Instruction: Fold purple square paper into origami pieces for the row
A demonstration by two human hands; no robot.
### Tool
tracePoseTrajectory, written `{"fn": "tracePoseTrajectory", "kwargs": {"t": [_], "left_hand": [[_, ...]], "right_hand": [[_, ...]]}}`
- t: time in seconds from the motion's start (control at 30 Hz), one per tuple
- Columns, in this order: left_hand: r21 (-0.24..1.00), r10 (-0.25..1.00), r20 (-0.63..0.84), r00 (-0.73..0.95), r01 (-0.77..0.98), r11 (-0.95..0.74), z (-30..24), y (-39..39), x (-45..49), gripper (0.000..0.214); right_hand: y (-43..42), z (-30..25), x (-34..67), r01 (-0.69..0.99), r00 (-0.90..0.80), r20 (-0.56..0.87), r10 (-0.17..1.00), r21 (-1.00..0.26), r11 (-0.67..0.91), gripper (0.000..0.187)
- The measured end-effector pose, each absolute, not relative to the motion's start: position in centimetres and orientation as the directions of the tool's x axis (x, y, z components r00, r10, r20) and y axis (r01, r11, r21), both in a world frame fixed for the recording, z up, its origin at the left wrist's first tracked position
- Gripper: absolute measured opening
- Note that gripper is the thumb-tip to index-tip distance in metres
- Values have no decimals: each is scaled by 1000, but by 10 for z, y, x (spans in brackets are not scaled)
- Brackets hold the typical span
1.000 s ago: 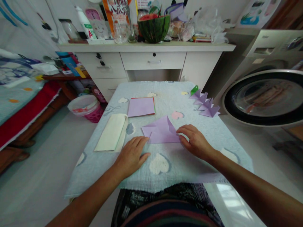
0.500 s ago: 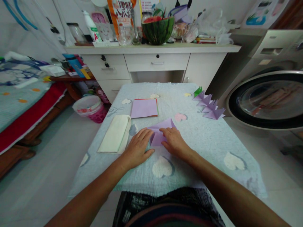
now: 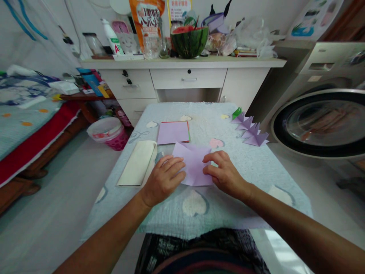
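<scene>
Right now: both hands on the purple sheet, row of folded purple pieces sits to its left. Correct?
Not quite. The head view shows the row of folded purple pieces to the right of the purple sheet, not its left. The rest holds: the left hand and the right hand both touch the sheet.

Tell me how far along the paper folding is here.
Done: a row of folded purple paper pieces lies to the right. In hand: the left hand and right hand rest on a partly folded purple paper sheet. Left: a stack of flat square paper sheets, purple on top, lies untouched beyond it.
</scene>
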State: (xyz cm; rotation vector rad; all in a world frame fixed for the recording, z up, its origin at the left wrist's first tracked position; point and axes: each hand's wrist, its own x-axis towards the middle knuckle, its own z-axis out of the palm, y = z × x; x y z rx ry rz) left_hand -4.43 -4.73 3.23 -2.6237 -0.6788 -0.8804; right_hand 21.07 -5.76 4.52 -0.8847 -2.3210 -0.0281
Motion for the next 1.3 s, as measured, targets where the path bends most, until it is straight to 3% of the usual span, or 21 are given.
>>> {"fn": "tracePoseTrajectory", "kwargs": {"t": [0.1,0.17,0.3,0.4,0.5,0.67,0.73,0.87,1.0,1.1,1.3], "left_hand": [[-237,246,583,774,453,-860,35,-56,-35,10],[-262,239,525,817,422,-868,31,-59,-26,9],[-223,287,429,857,408,-885,16,-63,-12,15],[-204,325,393,860,426,-882,10,-67,-7,15],[-193,359,367,858,448,-873,10,-69,-5,14],[-182,414,458,787,539,-823,13,-71,2,16],[-188,418,518,746,576,-796,15,-71,5,17],[-228,353,588,728,568,-790,23,-69,9,15],[-267,275,620,735,527,-807,30,-66,7,13],[-263,254,607,753,493,-830,30,-65,3,13],[-158,277,436,856,376,-913,15,-67,3,16]], "right_hand": [[-54,34,224,608,-652,531,542,-61,792,27],[-50,25,230,610,-690,453,564,-55,791,23],[-46,19,236,659,-688,214,693,-214,721,22],[-54,27,239,694,-650,117,751,-314,648,41],[-69,34,241,707,-597,155,787,-363,607,55],[-83,29,238,715,-503,335,797,-356,601,22],[-83,24,239,736,-461,386,799,-336,587,19],[-81,21,242,729,-423,470,775,-331,599,23],[-80,24,244,770,-398,561,726,-226,597,20],[-81,23,245,803,-378,554,742,-203,560,22],[-83,12,254,754,-424,381,822,-355,553,24]]}}
